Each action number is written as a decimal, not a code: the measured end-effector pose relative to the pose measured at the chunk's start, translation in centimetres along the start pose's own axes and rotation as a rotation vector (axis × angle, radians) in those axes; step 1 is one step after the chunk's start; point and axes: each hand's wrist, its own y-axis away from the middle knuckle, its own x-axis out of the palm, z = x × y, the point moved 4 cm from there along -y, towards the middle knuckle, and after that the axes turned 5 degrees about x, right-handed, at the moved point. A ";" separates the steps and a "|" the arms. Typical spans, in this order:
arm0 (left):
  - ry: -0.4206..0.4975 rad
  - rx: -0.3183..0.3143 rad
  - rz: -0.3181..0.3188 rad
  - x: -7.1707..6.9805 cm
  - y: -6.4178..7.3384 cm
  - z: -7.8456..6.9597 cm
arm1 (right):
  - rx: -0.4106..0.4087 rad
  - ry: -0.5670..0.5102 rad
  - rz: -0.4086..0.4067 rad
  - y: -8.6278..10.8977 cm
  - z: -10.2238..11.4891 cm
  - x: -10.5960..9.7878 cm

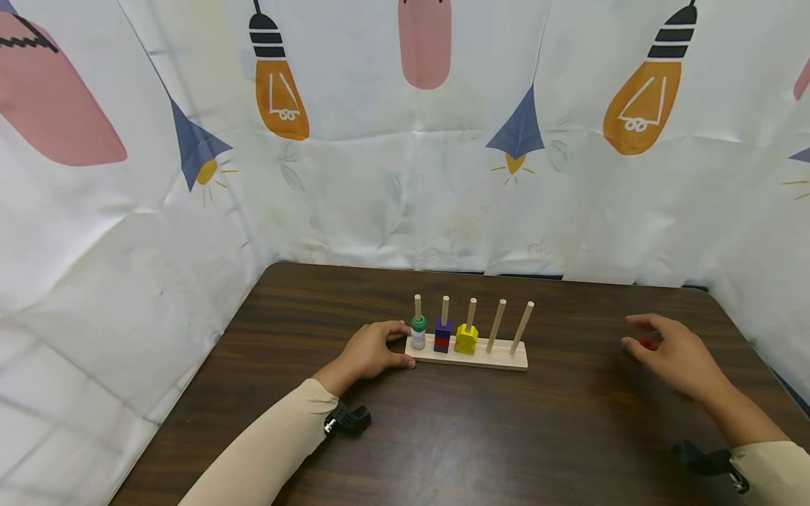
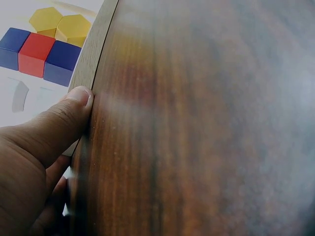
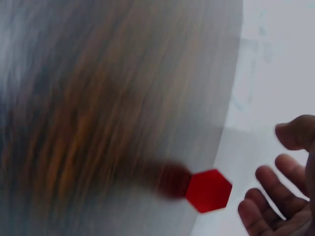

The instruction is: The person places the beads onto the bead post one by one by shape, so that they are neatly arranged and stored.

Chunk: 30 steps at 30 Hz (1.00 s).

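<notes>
A pale wooden peg board (image 1: 471, 358) stands upright on the table, and my left hand (image 1: 370, 349) grips its left end. In the left wrist view the thumb (image 2: 74, 105) presses the board's long edge. White and green pieces (image 1: 418, 331) are on the leftmost peg. Beside them are a stack of blue and red cubes (image 1: 442, 336) and yellow hexagonal blocks (image 1: 467, 339). The two right pegs (image 1: 509, 325) are bare. At far right, my right hand (image 1: 677, 355) is spread around a red hexagonal block (image 3: 208, 191) on the table, apart from it in the right wrist view.
The dark wooden table (image 1: 506, 436) has its right edge close to the right hand. White patterned cloth (image 1: 405, 204) hangs behind the table and along its sides.
</notes>
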 end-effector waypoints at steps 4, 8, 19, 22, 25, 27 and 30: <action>-0.002 -0.001 -0.003 0.0 0.0 0.1 | 0.008 0.058 0.023 -0.5 -1.0 -0.2; 0.004 -0.010 -0.001 0.1 0.0 0.1 | 0.021 0.081 0.066 -0.8 -1.8 0.0; 0.004 -0.016 -0.003 0.1 -0.1 0.0 | 0.055 0.142 0.090 -1.3 -2.5 0.2; 0.004 -0.016 -0.001 0.1 -0.1 0.0 | 0.055 0.143 0.088 -1.3 -2.6 0.2; 0.002 -0.016 0.001 0.1 -0.1 -0.1 | 0.045 0.144 0.081 -1.3 -2.4 0.2; -0.001 -0.011 0.002 0.0 0.0 -0.1 | 0.042 0.133 0.084 -1.4 -2.2 0.3; -0.002 -0.006 0.004 0.0 0.0 -0.1 | 0.025 0.124 0.078 -1.5 -1.5 0.4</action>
